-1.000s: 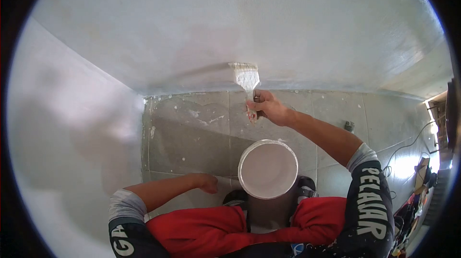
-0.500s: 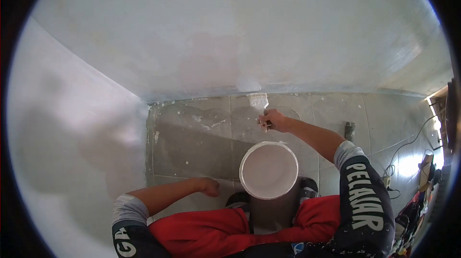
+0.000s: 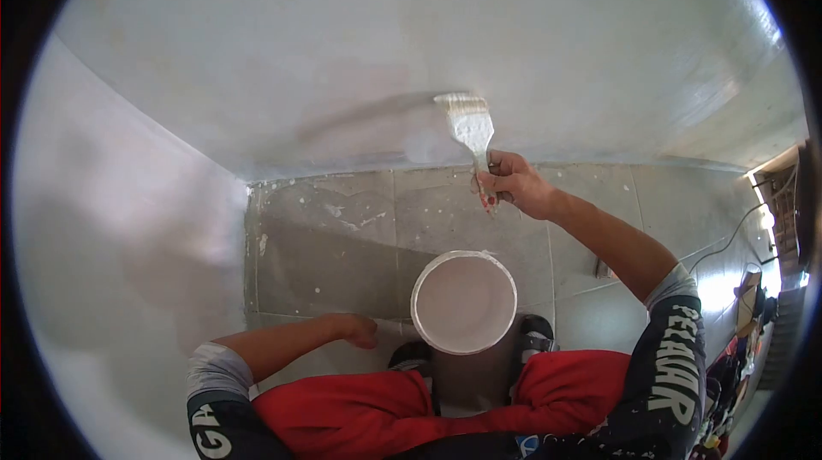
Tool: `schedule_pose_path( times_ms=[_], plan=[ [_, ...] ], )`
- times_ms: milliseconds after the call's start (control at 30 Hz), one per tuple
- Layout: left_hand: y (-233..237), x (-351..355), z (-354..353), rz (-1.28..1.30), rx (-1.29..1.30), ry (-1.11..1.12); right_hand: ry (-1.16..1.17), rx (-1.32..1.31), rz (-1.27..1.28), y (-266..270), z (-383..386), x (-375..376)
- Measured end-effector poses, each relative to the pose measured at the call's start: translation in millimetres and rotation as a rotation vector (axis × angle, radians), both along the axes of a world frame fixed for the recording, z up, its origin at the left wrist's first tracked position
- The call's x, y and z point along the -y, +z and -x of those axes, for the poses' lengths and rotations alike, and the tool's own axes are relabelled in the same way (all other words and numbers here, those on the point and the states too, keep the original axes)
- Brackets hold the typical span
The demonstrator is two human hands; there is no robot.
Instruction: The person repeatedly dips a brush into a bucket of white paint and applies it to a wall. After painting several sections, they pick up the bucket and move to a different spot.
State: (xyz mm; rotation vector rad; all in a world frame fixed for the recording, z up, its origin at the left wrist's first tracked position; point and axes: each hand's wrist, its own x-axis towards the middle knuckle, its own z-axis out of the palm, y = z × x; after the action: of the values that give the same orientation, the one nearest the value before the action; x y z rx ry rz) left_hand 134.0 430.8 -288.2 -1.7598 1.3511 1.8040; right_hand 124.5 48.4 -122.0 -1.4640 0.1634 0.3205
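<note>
A wide paintbrush (image 3: pixel 470 122), coated in white paint, is gripped by its handle in my right hand (image 3: pixel 524 187). Its bristles point up and overlap the lower part of the wall (image 3: pixel 282 57). Below the brush stands a round bucket (image 3: pixel 413 301) with a paint-smeared rim and pale paint inside, between my feet. My left hand (image 3: pixel 358 331) hangs loosely closed beside my knee, to the left of the bucket, with nothing seen in it.
Grey floor tiles (image 3: pixel 330 276) carry white drips and a damp-looking patch near the wall's foot. A second wall (image 3: pixel 128 203) meets it at the left corner. At the right lie a cable (image 3: pixel 728 244) and a heap of assorted items (image 3: pixel 728 374).
My right hand has risen and moved right, lifting the brush from the wall's foot to higher against the wall. The left hand stays closed near the knee; the view has shifted slightly.
</note>
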Motion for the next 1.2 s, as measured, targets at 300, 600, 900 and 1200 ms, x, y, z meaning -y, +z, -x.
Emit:
schedule_pose_path(
  times_ms=[300,600,900,1200],
  plan=[
    [24.6,10.1,3.0,-0.004,0.042,0.031,-0.208,-0.464,-0.007,-140.0,15.6,3.6],
    [31.6,19.6,4.8,0.000,0.064,0.033,-0.298,-0.181,-0.052,-56.0,-1.2,5.3],
    [32.6,27.6,4.0,-0.076,0.086,-0.061,-0.200,-0.163,-0.014,-74.8,35.2,20.5],
    [16.9,24.9,9.3,-0.036,0.156,0.009,-0.504,-0.349,-0.159,-112.6,5.2,39.1]
  ],
)
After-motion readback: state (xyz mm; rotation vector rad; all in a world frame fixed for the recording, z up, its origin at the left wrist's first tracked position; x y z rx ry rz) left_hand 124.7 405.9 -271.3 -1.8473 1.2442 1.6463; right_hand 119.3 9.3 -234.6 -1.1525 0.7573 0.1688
